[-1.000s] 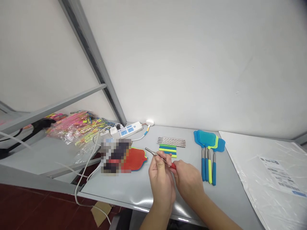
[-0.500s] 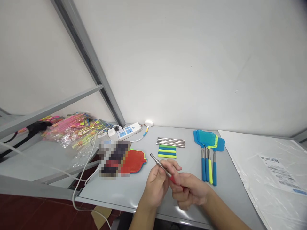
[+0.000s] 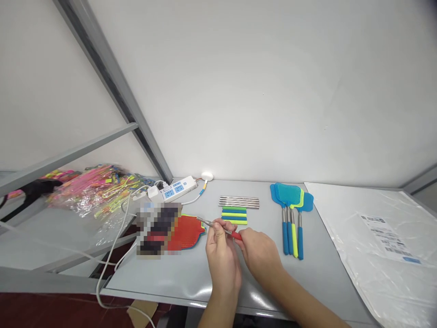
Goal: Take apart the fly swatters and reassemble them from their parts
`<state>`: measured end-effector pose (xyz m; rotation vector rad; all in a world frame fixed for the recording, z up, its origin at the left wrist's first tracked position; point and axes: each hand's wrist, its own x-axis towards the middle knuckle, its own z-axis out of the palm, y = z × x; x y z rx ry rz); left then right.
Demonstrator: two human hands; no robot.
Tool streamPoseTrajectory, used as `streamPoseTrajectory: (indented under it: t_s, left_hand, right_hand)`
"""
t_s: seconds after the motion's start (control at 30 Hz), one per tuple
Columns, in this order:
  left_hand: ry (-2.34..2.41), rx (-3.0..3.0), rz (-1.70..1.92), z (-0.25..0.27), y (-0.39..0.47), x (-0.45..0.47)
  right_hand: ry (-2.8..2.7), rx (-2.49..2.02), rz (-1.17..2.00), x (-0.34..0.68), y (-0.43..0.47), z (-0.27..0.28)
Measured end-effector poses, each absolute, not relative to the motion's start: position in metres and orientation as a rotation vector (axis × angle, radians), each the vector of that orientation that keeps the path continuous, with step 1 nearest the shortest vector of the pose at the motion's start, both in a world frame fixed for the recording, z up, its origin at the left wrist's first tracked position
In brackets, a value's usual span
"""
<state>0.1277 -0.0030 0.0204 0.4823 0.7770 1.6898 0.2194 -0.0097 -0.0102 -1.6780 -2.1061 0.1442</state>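
Observation:
My left hand (image 3: pixel 222 255) is closed around a silver metal rod (image 3: pixel 207 222), whose bare tip points up and left toward the stack of swatter heads. My right hand (image 3: pixel 261 253) grips the red handle sleeve (image 3: pixel 236 235) at the rod's other end; most of the sleeve is hidden by the fingers. Just beyond my hands lie several metal rods (image 3: pixel 239 202) side by side, with green, blue and yellow handle sleeves (image 3: pixel 234 215) below them. To the left is a stack of swatter heads (image 3: pixel 187 233), a red one on top. Several assembled fly swatters (image 3: pixel 290 196), blue and yellow, lie to the right.
A power strip (image 3: pixel 175 189) with cables stands at the back left, near a blurred-out patch. Bagged colourful items (image 3: pixel 99 184) sit beyond the grey metal frame (image 3: pixel 119 86). A white plastic package (image 3: pixel 378 237) covers the table's right side.
The rod now lies flatter, its tip farther left. My right hand has turned so its back faces up over the red sleeve. The camera view has shifted slightly.

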Motion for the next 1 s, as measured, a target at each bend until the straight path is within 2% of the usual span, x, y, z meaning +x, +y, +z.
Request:
streamPoseTrajectory:
  t_s: [0.2,0.27,0.33,0.47,0.57,0.7,0.87,1.0]
  left_hand:
    - [0.662,0.682,1.374,-0.004,-0.01,0.1]
    - [0.691,0.808,1.376,-0.01,-0.011,0.093]
    - [0.761,0.835,1.45,-0.012,-0.009,0.091]
    - [0.904,0.558,1.738,-0.003,0.005,0.079]
    - [0.891,0.431,1.894,0.01,0.018,0.06]
    - [0.814,0.335,1.898,0.015,0.023,0.049]
    - [0.709,0.27,1.706,0.005,0.006,0.06]
    - [0.704,0.262,1.565,-0.003,-0.007,0.065]
  right_hand:
    - [-1.97,-1.184,1.344,0.254,-0.011,0.026]
    - [-1.971,-1.085,1.529,0.256,-0.01,0.03]
    - [-2.068,-1.178,1.355,0.251,-0.009,0.025]
    - [-2.207,-1.583,0.353,0.239,-0.011,-0.006]
    - [-2.187,-1.577,0.024,0.244,-0.013,-0.025]
    - [-1.986,-1.502,0.139,0.256,-0.014,-0.027]
    - [-1.661,-1.368,0.633,0.244,-0.009,-0.016]
    - [-1.521,-1.335,0.855,0.23,-0.003,-0.019]
